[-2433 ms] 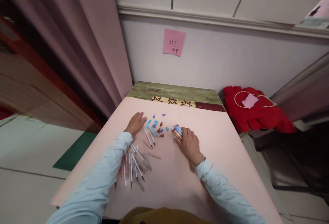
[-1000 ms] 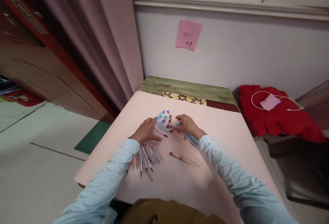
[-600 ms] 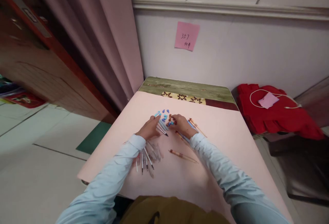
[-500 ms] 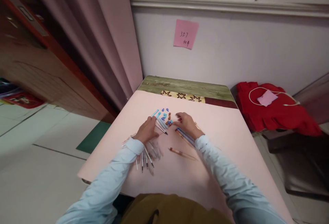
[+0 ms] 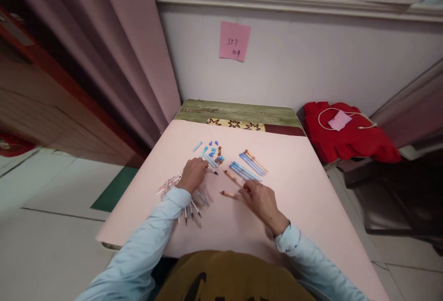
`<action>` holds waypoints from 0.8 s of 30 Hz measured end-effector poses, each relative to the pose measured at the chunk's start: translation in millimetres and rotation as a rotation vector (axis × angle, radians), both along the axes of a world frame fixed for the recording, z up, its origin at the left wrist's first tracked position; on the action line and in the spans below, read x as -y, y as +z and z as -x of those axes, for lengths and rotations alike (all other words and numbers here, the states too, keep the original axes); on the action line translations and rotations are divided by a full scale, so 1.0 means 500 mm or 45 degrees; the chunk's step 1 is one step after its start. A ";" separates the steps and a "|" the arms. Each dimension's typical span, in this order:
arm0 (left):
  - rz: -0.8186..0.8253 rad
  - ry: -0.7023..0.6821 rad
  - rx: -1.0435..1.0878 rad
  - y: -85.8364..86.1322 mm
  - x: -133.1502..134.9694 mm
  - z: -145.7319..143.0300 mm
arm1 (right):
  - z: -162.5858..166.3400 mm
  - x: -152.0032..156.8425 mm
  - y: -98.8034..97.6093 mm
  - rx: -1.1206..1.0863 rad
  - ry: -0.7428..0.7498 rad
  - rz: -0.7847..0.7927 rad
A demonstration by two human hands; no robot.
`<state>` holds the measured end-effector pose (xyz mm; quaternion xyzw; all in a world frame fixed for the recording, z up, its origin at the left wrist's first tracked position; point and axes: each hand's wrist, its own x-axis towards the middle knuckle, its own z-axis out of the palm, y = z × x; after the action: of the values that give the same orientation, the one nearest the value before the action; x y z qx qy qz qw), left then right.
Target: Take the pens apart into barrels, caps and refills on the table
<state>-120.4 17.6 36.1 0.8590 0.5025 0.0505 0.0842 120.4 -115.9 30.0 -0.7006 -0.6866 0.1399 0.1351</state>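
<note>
On the pink tabletop [image 5: 304,190], the left hand [image 5: 194,174] curls its fingers at a black-tipped rod [image 5: 212,170], the nearer right hand [image 5: 260,198] over orange pens [image 5: 230,194], any pinch unclear.

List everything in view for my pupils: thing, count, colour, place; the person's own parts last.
Rectangular table: one, pink cover, green far strip, centre
Slim tube-shaped pens: several, blue and orange-brown, table's middle
Small knobby plastic pieces: about ten, blue and brown, table's far middle
Thin dark-tipped sticks: several, white, table's left
Clear film: count unclear, colourless, among sticks
Wall: one, white, behind table
Draped fabric curtain: one, mauve, left
Wooden door: one, brown, far left
Crumpled cloth: one, red, right
Paper notes: two, pink, on wall and cloth
Thin cord: one, white, on cloth
Left hand: one, blue sleeve, beside sticks
Right hand: one, blue sleeve, by orange-brown pens
Garment: one, brown, foreground
</note>
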 end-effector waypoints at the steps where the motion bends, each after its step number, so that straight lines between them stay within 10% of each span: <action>1: -0.015 0.009 -0.006 0.000 0.004 0.000 | 0.000 0.004 -0.001 0.031 -0.047 -0.009; 7: -0.061 0.063 0.369 0.008 0.042 -0.032 | 0.002 -0.014 0.002 0.139 -0.054 0.035; 17: 0.666 0.541 1.489 0.005 0.062 -0.063 | 0.032 -0.029 0.006 0.063 -0.085 0.073; 24: 1.137 0.353 1.766 0.017 0.097 -0.117 | 0.042 -0.059 0.031 -1.598 -0.219 0.229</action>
<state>-62.0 -30.8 44.5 0.4493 0.4106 0.3738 0.6998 99.2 -86.3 45.3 -0.5466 -0.4039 0.5691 0.4629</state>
